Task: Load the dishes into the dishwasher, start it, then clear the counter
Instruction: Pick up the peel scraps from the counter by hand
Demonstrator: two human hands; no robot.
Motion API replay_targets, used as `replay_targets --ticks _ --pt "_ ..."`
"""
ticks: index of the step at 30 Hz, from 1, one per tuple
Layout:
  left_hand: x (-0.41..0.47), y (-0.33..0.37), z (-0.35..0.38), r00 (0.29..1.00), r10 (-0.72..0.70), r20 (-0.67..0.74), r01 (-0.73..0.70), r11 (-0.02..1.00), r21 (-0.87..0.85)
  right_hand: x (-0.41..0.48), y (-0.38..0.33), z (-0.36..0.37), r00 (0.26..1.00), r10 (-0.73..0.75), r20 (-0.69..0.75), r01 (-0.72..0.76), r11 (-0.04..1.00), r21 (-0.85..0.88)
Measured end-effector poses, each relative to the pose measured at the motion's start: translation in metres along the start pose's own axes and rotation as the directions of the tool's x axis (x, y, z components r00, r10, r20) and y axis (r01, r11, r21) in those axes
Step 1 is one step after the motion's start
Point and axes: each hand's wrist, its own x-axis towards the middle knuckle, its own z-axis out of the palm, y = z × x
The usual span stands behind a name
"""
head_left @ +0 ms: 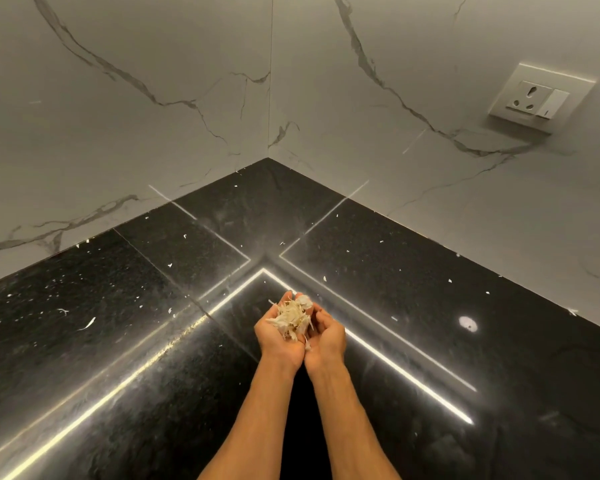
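Note:
A heap of pale, papery peel scraps lies in my two cupped palms, held side by side above the black polished counter. My left hand cups the scraps from the left, fingers curled up round them. My right hand closes the cup from the right, fingers curled in against the heap. Both forearms reach in from the bottom edge. Small white flakes lie scattered over the counter, mostly to the left and toward the corner.
The counter runs into an inner corner between two white marble-veined walls. A white socket and switch plate sits on the right wall. Bright light strips reflect across the counter.

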Motion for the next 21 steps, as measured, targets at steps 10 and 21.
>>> replay_targets --ticks 10,21 --pt "-0.063 -0.015 -0.019 0.991 0.079 0.105 -0.078 0.997 -0.015 -0.071 0.002 -0.025 0.987 -0.070 0.142 0.068 0.997 0.020" --pt "-0.159 -0.065 -0.123 0.977 0.200 -0.076 -0.199 0.980 0.020 -0.130 0.044 -0.148 0.983 0.112 0.143 -0.107 0.993 -0.043"
